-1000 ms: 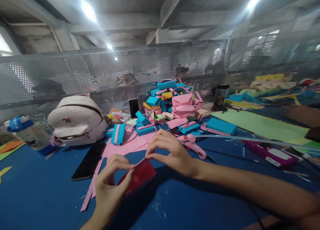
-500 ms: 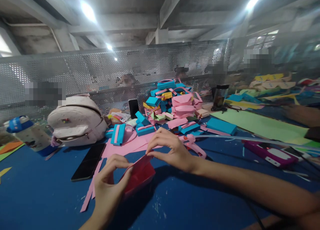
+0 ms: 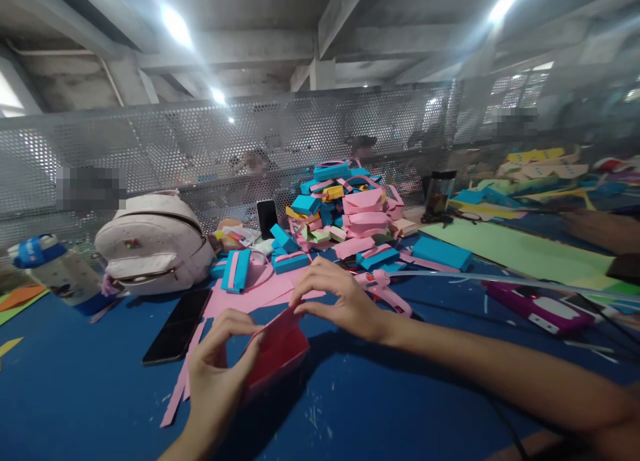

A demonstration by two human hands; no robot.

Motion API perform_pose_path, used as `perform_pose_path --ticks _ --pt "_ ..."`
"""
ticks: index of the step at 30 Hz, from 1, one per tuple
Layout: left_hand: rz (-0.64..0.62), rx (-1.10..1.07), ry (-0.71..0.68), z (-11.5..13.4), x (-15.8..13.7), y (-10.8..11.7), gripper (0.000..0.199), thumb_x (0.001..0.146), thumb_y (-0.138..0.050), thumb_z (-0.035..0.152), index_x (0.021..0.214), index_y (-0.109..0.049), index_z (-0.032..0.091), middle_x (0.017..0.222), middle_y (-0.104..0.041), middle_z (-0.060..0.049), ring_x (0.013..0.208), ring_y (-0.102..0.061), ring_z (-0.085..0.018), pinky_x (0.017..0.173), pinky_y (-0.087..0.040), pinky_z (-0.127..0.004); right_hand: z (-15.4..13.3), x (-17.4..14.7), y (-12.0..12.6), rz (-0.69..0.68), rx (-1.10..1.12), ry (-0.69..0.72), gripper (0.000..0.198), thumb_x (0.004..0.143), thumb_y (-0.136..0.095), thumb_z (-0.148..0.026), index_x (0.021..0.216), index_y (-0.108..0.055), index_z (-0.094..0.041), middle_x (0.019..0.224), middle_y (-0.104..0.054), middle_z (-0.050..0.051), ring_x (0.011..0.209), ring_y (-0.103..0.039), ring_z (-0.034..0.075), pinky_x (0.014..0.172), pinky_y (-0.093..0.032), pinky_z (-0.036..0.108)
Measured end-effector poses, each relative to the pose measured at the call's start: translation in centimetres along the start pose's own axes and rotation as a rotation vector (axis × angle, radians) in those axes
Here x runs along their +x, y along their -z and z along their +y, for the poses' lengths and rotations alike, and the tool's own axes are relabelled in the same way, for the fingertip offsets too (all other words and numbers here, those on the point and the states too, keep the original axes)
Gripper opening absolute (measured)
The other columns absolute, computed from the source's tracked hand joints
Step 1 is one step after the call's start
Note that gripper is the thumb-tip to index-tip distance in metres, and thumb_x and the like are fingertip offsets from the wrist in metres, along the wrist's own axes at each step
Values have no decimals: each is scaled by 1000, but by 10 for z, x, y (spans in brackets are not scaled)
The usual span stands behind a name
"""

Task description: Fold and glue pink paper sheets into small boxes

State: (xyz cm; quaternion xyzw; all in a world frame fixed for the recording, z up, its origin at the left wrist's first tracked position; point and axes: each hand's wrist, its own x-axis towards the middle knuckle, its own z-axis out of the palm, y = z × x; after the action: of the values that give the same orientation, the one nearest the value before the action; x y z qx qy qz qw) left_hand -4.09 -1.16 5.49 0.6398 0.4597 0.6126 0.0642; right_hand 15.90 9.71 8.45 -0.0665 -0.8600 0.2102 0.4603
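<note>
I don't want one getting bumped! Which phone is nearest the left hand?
The flat-lying phone in front of the backpack; the other phone stands on end, farther from the left hand.

A blue table (image 3: 375, 397) carries a pale backpack (image 3: 153, 244); a blue-topped bottle (image 3: 67, 281) stands left of the backpack; a dark phone (image 3: 177, 327) lies before it; pink sheets (image 3: 265, 292), heaped paper boxes (image 3: 365, 224) and a glue gun (image 3: 387, 293) lie to its right.

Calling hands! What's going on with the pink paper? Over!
Left hand, right hand: both pinching folded pink paper along top. Folds partly open. Pink glue gun close beyond right hand, apparently not blocking.
</note>
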Motion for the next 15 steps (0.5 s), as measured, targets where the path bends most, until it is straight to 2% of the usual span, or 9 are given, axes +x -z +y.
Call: perform_pose_path --ticks 5,9,12,15 --pt "3 -25 21 0 0 -1 6 79 -70 18 73 -68 21 73 -62 -2 73 -58 -16 64 -48 -25 2 0 -1 25 8 -36 7 88 -68 -27 85 -66 -21 87 -70 1 88 -57 18 85 -43 35" --pt "-33 -24 73 -5 1 1 5 79 -69 20 75 -67 21 76 -62 -1 76 -58 -15 69 -48 -23 2 0 -1 4 22 -72 9 89 -65 -25 82 -64 -19 84 -67 2 86 -56 17 83 -43 34" --pt "-106 -8 187 -10 8 4 4 79 -69 24 82 -68 20 85 -66 -2 86 -60 -17 79 -48 -24 2 0 -2 25 85 -136 8 89 -65 -22 82 -63 -19 83 -64 0 79 -56 15 76 -44 29" --pt "-250 -68 377 -14 19 6 15 76 -71 27 89 -69 19 92 -68 -4 94 -61 -20 85 -47 -27 3 0 -4 49 136 -211 6 87 -66 -18 82 -64 -19 81 -63 -1 71 -55 12 67 -43 26"
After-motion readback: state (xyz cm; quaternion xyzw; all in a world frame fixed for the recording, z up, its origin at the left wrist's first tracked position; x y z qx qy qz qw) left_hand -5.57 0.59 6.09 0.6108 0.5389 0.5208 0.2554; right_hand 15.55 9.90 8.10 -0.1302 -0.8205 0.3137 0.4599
